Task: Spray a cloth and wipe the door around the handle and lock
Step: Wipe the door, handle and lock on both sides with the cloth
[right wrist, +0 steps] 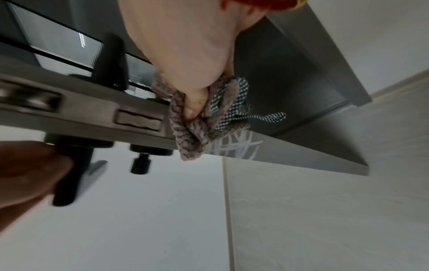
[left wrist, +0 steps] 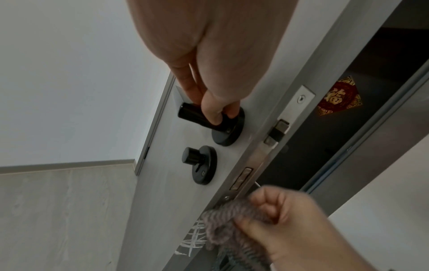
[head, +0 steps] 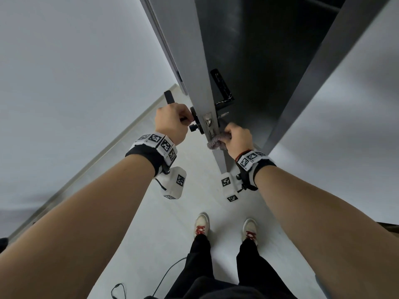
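The grey door point(head: 194, 61) stands ajar, its edge facing me. My left hand point(head: 172, 119) grips the black lever handle point(left wrist: 192, 114) on the door's left face, above the black lock knob point(left wrist: 190, 157). My right hand point(head: 238, 137) holds a bunched grey-pink cloth point(head: 217, 142) against the door's edge just below the steel latch plate point(left wrist: 276, 135). In the right wrist view the fingers curl round the cloth point(right wrist: 197, 128), which presses on the edge beside the bolt point(right wrist: 139, 119). A black lock panel point(head: 221, 85) sits on the door's dark right face.
A dark door frame point(head: 323, 72) rises at the right, white walls point(head: 64, 83) on both sides. A black cable point(head: 164, 275) lies on the pale floor near my feet point(head: 201, 223). A red diamond decoration point(left wrist: 338, 96) hangs beyond the opening.
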